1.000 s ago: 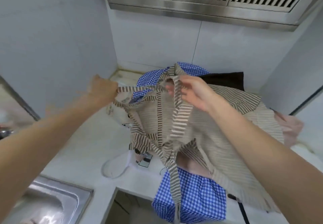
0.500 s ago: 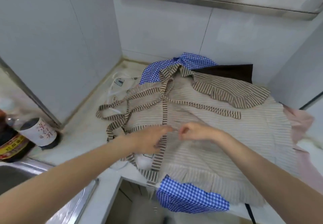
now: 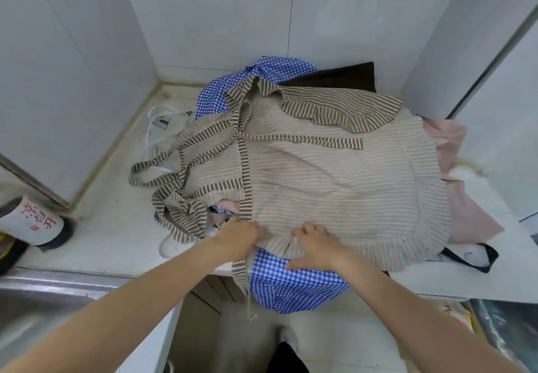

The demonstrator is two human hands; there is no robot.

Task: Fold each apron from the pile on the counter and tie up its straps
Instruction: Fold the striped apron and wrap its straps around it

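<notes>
Striped apron (image 3: pixel 334 180) lies spread flat on top of the pile, on the white worktop (image 3: pixel 110 227). Both hands sit at the apron's near hem: left hand (image 3: pixel 238 237) has curled fingers gripping the hem beside the long strap (image 3: pixel 246 186); right hand (image 3: pixel 316 246) rests on the hem, fingers bent, thumb out on the blue checked apron (image 3: pixel 291 288) beneath

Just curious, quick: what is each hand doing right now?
Left hand: grips the near edge of the striped apron.
Right hand: fingers curled on the same edge; a firm grip cannot be told.
</notes>
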